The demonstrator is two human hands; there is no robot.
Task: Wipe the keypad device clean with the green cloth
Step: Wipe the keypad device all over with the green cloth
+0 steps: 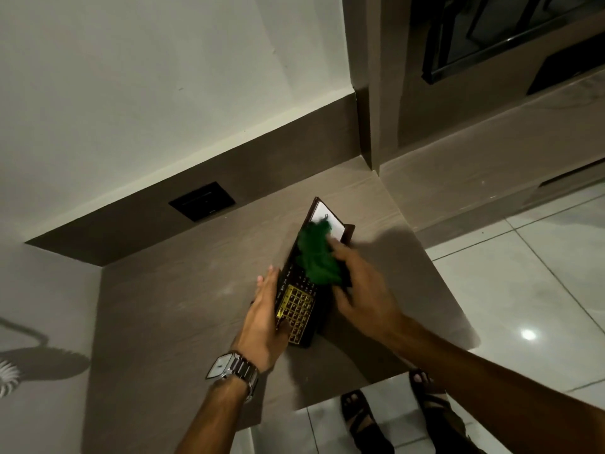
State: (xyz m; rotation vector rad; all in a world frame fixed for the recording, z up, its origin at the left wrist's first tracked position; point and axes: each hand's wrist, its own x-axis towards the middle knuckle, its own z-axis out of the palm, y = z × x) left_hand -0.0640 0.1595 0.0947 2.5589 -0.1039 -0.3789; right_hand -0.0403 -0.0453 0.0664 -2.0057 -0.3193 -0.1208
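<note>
A long dark keypad device (299,306) with gold keys lies slanted on the brown desk (183,306). A pale screen or card sits at its far end. My left hand (266,317), with a metal watch on the wrist, grips the device's left edge and near end. My right hand (357,286) presses a crumpled green cloth (317,257) onto the upper middle of the device. The cloth hides that part of the keys.
A black socket plate (202,200) is set in the dark back panel behind the desk. The desk's right edge drops to a glossy tiled floor (540,283). My sandalled feet (360,417) stand below the desk's front edge. A fan's shadow falls on the left wall.
</note>
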